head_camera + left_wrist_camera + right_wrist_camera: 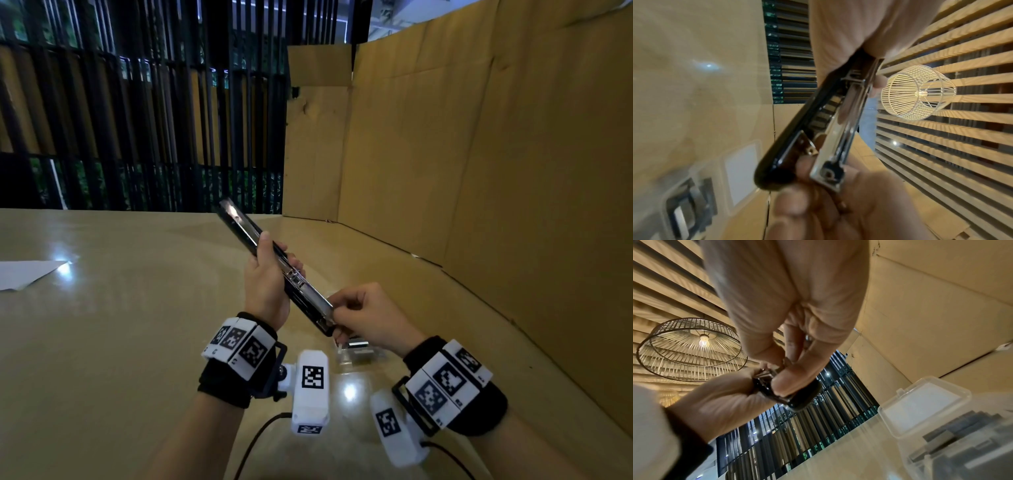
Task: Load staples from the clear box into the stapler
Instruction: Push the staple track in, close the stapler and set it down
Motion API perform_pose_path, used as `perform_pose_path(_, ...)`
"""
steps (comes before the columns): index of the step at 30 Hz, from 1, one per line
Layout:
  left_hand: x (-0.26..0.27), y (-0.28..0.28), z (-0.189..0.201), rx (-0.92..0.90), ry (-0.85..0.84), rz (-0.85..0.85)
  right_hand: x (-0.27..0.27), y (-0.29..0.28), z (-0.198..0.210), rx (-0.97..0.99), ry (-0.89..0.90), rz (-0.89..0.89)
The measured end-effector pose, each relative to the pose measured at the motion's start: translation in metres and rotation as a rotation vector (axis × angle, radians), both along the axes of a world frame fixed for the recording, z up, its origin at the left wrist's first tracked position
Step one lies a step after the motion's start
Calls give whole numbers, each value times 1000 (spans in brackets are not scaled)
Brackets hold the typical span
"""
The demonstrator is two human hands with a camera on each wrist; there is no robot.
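A black stapler [239,222] is swung open and held slanted above the table, its silver magazine channel [310,294] facing up. My left hand [265,277] grips it around the middle, thumb on the near side. My right hand [368,313] pinches the near end of the magazine with thumb and fingertips; I cannot tell whether a staple strip sits between them. The left wrist view shows the stapler [818,126] with the right hand's fingers [813,204] at its metal end. The clear box [356,354] lies open on the table under my right hand, with grey staple strips [962,434] inside.
The glossy tan table [120,325] holds a white paper sheet [24,274] at the far left. Cardboard walls [479,171] stand along the right and back right. A black slatted screen [137,120] rises behind the table. Camera cables trail near the front edge.
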State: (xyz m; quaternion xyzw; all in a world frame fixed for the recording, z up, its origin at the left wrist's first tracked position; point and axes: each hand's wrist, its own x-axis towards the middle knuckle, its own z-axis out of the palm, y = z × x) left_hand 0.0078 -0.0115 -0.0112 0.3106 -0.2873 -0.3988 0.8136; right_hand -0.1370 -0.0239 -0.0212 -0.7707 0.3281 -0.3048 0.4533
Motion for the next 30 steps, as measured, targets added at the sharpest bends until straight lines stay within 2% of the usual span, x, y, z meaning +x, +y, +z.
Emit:
perform_pose_path(5,-3,-4,-4,36,89,44,-6,-4,5,54,-38,-29)
perform_pose_path(10,-5,-2,-2,33,122,81,-10,-6,5,165,-216,-38)
perform_pose_path(15,-8,0,1,36,86,91,-13,-7,9,108,-142,-18)
perform_pose_path(21,-13,-2,-1,27,-1,101,-7,-14,7,-23,33,-71)
perform_pose_path(26,-15,-2,-2,-5,45,105,-8,-16,6,-10,12,-78)
perform_pose_path(30,-11,-7,-5,-26,157,84,-13,-16,9,46,-129,-66)
